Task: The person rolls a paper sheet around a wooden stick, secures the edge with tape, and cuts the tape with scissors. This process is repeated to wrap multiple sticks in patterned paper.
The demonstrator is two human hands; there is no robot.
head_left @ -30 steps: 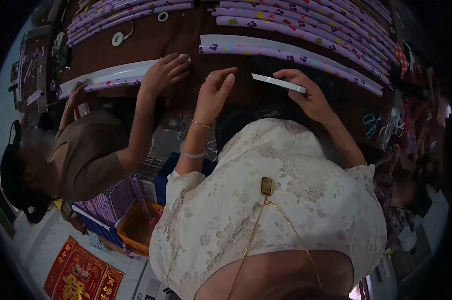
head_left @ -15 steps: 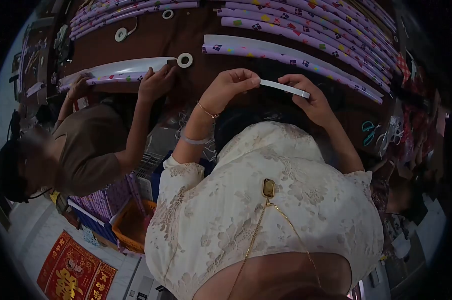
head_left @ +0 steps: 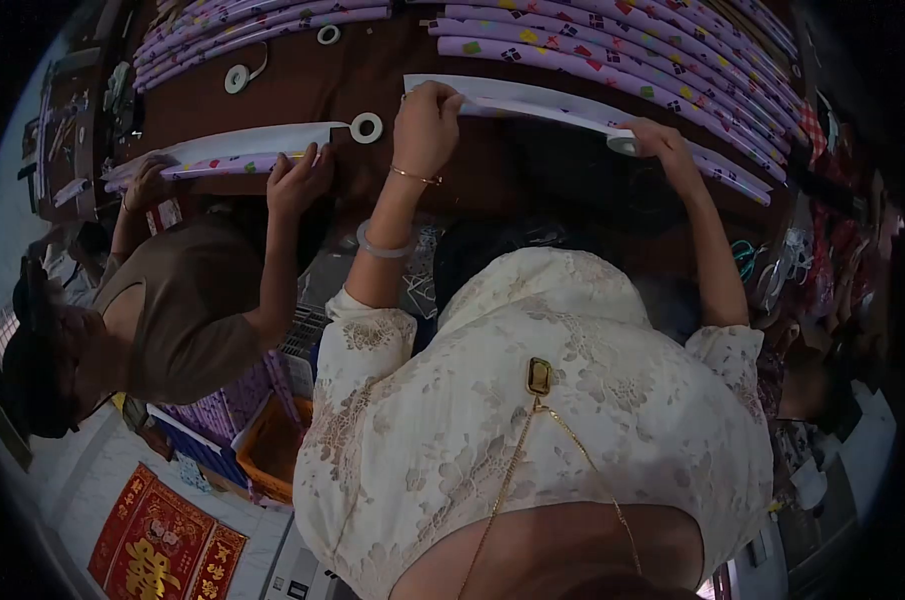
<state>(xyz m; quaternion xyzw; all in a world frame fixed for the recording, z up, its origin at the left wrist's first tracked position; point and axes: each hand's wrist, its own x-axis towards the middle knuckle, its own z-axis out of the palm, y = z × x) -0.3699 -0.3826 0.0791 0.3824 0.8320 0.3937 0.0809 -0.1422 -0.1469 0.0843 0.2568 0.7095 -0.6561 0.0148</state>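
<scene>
A strip of white tape is stretched between my hands, along a purple patterned roll with a white edge. My left hand, fingers closed, pinches the tape's end at the roll's left end. On the right, my right hand grips the white tape roll from which the strip runs. The strip lies over or just above the white edge; whether it touches along its length I cannot tell.
At left, a co-worker has both hands on another purple roll, beside a tape roll. More purple rolls lie at the back of the brown table. Scissors are at right; an orange basket stands lower left.
My hands have moved apart and forward to the purple roll, and the tape between them has lengthened. The co-worker's near hand has shifted slightly left.
</scene>
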